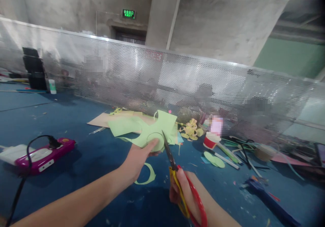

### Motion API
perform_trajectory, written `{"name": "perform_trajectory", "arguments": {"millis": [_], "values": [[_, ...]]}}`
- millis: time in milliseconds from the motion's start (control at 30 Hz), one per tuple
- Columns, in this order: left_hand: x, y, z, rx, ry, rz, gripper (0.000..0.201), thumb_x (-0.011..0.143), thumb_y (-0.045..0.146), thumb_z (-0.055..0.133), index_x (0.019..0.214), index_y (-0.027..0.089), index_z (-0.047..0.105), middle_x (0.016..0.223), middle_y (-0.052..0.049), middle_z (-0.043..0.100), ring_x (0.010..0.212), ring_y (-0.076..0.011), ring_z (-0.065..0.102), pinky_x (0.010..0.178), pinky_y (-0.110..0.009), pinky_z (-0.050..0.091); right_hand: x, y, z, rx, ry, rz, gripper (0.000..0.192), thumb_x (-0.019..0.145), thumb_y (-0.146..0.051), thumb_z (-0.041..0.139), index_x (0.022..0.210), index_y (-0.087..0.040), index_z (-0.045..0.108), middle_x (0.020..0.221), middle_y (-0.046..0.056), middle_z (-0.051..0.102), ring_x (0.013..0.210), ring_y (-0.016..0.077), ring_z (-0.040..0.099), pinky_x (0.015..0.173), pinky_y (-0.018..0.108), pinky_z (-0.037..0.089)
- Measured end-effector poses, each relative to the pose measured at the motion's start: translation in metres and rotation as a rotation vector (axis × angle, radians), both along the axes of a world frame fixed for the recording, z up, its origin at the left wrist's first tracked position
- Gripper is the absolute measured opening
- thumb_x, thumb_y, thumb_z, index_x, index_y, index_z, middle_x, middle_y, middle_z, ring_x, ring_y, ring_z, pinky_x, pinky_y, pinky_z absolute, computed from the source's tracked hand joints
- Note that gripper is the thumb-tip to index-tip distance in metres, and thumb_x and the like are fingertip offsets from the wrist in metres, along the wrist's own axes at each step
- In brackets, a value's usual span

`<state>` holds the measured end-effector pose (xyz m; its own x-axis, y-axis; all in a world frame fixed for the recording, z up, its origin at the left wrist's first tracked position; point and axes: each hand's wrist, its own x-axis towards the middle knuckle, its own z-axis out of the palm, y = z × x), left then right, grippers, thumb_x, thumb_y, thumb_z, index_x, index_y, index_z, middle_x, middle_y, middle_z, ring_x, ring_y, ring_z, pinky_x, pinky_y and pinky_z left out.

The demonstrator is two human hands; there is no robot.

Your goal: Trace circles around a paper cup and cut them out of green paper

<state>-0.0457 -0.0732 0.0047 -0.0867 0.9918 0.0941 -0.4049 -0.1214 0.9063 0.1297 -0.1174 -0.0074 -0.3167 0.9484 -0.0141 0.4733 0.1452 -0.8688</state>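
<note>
— Grip first: how is the person holding things?

— Left hand (pixel 138 156) pinches the green paper sheet (pixel 142 129) between thumb and fingers, lifted above the blue tabletop (pixel 76 125). Right hand (pixel 184 189) is closed through the red and yellow handles of the scissors (pixel 175 169), whose blades are nearly together, the tip lying at a circle marked on the paper.

— So which step does that look like?

— Cutting out the circle, by the look of it, and mid-cut. A curved green offcut (pixel 147 176) lies on the tabletop just under the hands, and two green discs (pixel 214 159) lie to the right, near a red and white cup (pixel 210 140).

— What would the next move call for?

— Probably the left hand turning the sheet so the blades can follow the curve, with short snips rather than long ones.

— Anything else around?

— A magenta device (pixel 43 156) with a black cable at the left, yellow paper curls (pixel 190 129) beyond the sheet, and a perforated metal screen (pixel 162 78) behind.
</note>
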Motion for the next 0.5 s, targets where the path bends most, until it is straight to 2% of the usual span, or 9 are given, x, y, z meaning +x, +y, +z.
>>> {"name": "perform_trajectory", "arguments": {"millis": [233,500], "values": [[0.0042,-0.0059,0.0024,0.023,0.043,-0.063,0.035,0.07,0.039,0.078,0.093,0.014,0.072,0.083,-0.006,0.074,0.069,-0.0168,0.065,0.062,-0.027,0.053,0.0045,-0.0022,0.005,0.11,-0.011,0.04,0.078,0.086,-0.079,0.018,0.073,-0.017,0.063,0.078,0.011,0.068,0.075,0.0208,0.063,0.072,0.031,0.05],[0.0046,-0.0076,0.0012,0.047,0.124,-0.066,0.028,0.075,0.04,0.075,0.088,0.015,0.072,0.08,-0.005,0.074,0.07,-0.0151,0.065,0.065,-0.024,0.052,0.0051,0.0006,0.0038,0.085,0.076,0.043,0.075,0.085,-0.08,0.021,0.069,-0.017,0.059,0.075,0.01,0.067,0.073,0.0204,0.063,0.072,0.031,0.05]]}}
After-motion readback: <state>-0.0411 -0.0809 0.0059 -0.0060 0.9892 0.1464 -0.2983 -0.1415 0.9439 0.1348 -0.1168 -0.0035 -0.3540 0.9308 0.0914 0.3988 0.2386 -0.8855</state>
